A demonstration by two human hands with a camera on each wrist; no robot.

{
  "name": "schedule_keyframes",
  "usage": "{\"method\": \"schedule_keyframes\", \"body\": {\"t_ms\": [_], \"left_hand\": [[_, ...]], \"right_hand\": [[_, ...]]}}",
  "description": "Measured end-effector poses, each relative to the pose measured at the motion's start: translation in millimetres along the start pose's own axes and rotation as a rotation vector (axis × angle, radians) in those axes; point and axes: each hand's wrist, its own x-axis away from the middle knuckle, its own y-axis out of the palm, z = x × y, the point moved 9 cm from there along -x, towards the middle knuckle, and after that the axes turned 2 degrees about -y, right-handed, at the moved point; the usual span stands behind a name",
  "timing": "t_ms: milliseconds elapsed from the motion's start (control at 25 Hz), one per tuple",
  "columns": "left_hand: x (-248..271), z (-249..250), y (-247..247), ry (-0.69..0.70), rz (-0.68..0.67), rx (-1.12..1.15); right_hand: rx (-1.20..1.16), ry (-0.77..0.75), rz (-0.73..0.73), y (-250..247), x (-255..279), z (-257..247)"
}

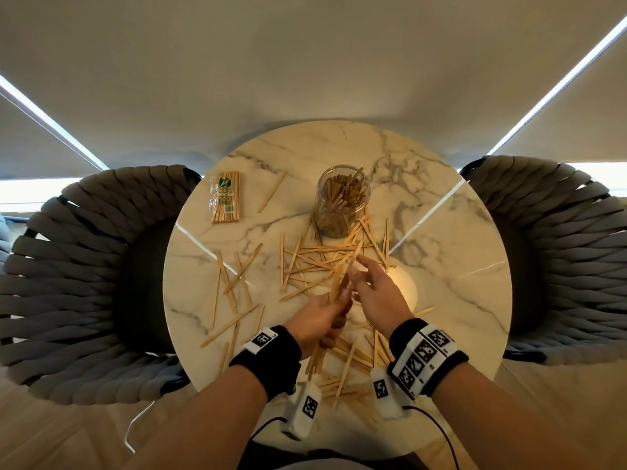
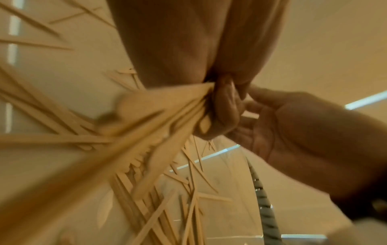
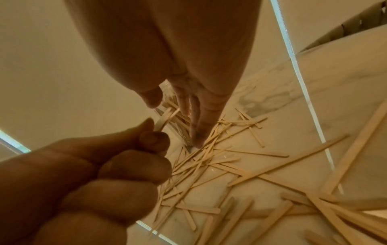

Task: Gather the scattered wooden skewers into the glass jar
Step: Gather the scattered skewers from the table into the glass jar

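A clear glass jar (image 1: 342,201) stands upright at the table's far middle, holding many wooden skewers. Flat skewers (image 1: 315,262) lie scattered between the jar and me, with more (image 3: 211,164) crossing under my hands. My left hand (image 1: 325,317) grips a bundle of skewers (image 2: 159,119) in a fist above the near middle of the table; the bundle's ends stick out both ways. My right hand (image 1: 373,283) hovers just right of it, fingers (image 3: 199,131) stretched forward toward the pile below the jar, holding nothing.
The round marble table (image 1: 441,252) bears a wrapped packet of skewers (image 1: 225,196) at the far left. Woven grey chairs stand at the left (image 1: 68,273) and right (image 1: 563,245). More loose skewers (image 1: 234,286) lie left of my hands.
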Motion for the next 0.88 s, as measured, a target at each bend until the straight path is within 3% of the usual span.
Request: {"method": "schedule_keyframes", "body": {"t_ms": [160, 320, 440, 560, 680, 800, 880], "left_hand": [[7.3, -5.6, 20.1, -0.060, -0.158, -0.259], [6.4, -1.7, 24.5, -0.076, -0.144, -0.246], [5.8, 2.1, 25.6, -0.052, -0.135, -0.295], [4.3, 11.4, 27.1, -0.006, -0.087, -0.280], [1.3, 17.2, 29.2, -0.007, -0.046, -0.207], [-0.8, 16.5, 24.4, -0.025, -0.016, -0.138], [-3.1, 25.2, 15.9, 0.016, 0.020, 0.007]], "right_hand": [[-0.207, -0.087, 0.167, -25.8, -8.0, -19.1], [-0.053, -0.071, -0.054, -6.5, 1.2, -20.2], [0.016, -0.085, 0.005, -18.3, 6.6, -20.5], [0.075, -0.001, -0.245, 4.1, 13.1, -15.9], [0.030, -0.028, -0.193, -2.4, 17.2, -22.5], [-0.064, 0.036, -0.278, 5.4, 17.6, -15.3], [-0.136, 0.063, -0.208, 0.1, 17.5, -6.9]]}}
